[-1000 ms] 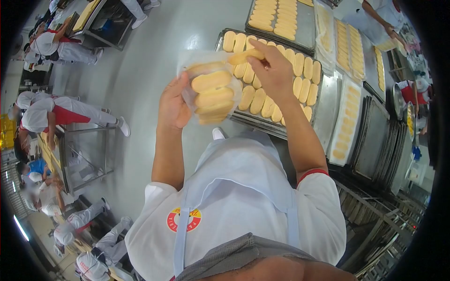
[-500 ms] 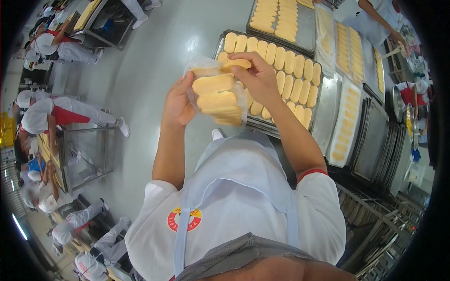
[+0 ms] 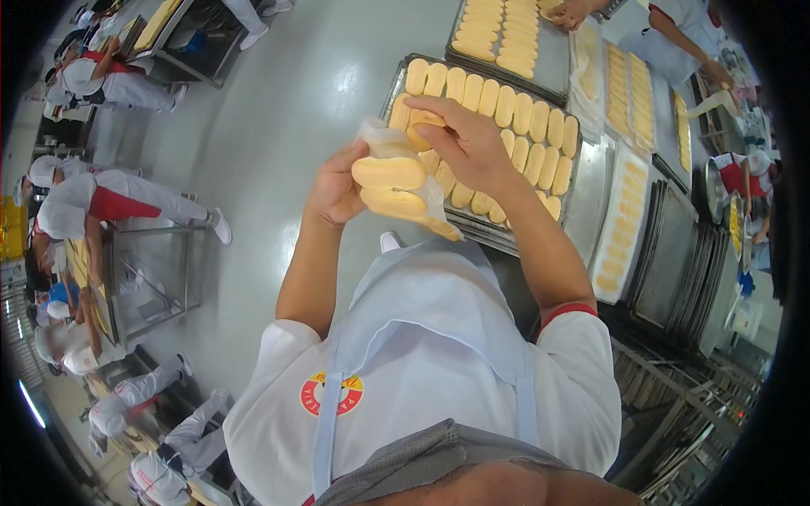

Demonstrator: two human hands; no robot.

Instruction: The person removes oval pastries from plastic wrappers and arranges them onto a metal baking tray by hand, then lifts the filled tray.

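My left hand (image 3: pixel 336 187) grips the left edge of a whitish translucent sheet (image 3: pixel 388 140) that carries several oblong yellow biscuits (image 3: pixel 390 173). Near the sheet's upper right part, my right hand (image 3: pixel 472 143) pinches one biscuit (image 3: pixel 423 128) between thumb and fingers. Beneath and behind the hands lies a dark metal tray (image 3: pixel 577 160) with rows of the same biscuits. Part of those rows is hidden by my right hand and the sheet.
Another biscuit tray (image 3: pixel 553 78) lies beyond, with a person's hand (image 3: pixel 569 12) over it. To the right are a paper-lined strip of biscuits (image 3: pixel 623 228) and stacked trays (image 3: pixel 675 261). Several people work at tables on the left.
The sheet has shifted slightly right, its lower part swinging down and right. My left hand moved a little right, and the biscuit in my right hand has tilted. Another person's hand appeared at the top.
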